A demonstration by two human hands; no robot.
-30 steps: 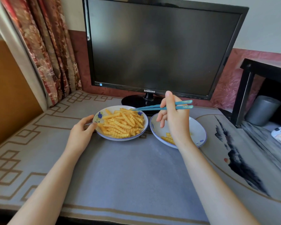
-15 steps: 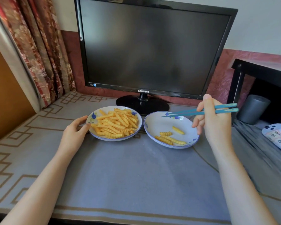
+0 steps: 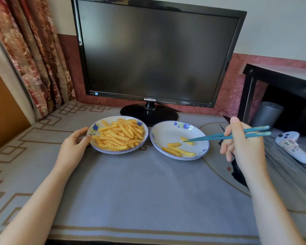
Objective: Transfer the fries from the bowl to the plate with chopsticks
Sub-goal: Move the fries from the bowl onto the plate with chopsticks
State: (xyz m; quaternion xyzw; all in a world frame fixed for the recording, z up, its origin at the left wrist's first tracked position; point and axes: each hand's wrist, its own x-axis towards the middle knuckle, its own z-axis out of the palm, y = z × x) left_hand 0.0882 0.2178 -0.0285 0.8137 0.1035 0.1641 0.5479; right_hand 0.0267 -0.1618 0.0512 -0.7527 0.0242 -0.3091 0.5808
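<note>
The fries [image 3: 119,137] are crinkle-cut, ridged along their length and bright orange-yellow; most lie heaped in the bowl [image 3: 95,128], a shallow white dish with a blue rim and blue flowers, at the left of the grey mat [image 3: 140,188]. Just right of it, rims nearly touching, sits the plate [image 3: 166,131], of the same pattern, holding four loose fries: two long ones side by side at its near edge, a short one above them, and one nearer the middle. The left hand [image 3: 72,149] cups the bowl's left rim, fingers curled against it. The right hand [image 3: 244,147] grips teal chopsticks [image 3: 224,137] near their far ends; the tips lie close together on or just over the middle fry. A dark monitor [image 3: 155,50] stands behind both dishes.
</note>
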